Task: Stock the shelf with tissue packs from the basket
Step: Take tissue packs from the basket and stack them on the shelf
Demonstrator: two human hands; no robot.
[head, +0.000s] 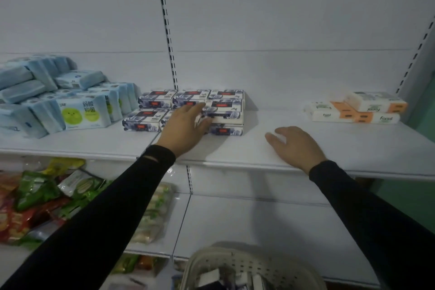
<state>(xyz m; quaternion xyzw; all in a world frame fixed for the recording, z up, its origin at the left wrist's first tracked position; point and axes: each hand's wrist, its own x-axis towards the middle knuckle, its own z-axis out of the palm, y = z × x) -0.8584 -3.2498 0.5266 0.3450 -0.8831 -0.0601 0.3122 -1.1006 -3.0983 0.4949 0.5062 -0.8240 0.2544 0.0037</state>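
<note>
Our left hand (pixel 186 125) presses open-fingered on the tissue packs (pixel 223 110); right hand (pixel 296 146) released; packs look light, soft; best gripped across their short sides.

A plain white back panel (pixel 282 7) carries a slotted black-and-white metal upright (pixel 166 23); a green wall (pixel 426 110) shows at right under dim light.

Shelf (pixel 235 148): wipes (pixel 58 101) left, tissue packs (pixel 188 106) centre, paper packs (pixel 357 110) right; snacks (pixel 42 200) below left, basket (pixel 249 263) below front.
</note>
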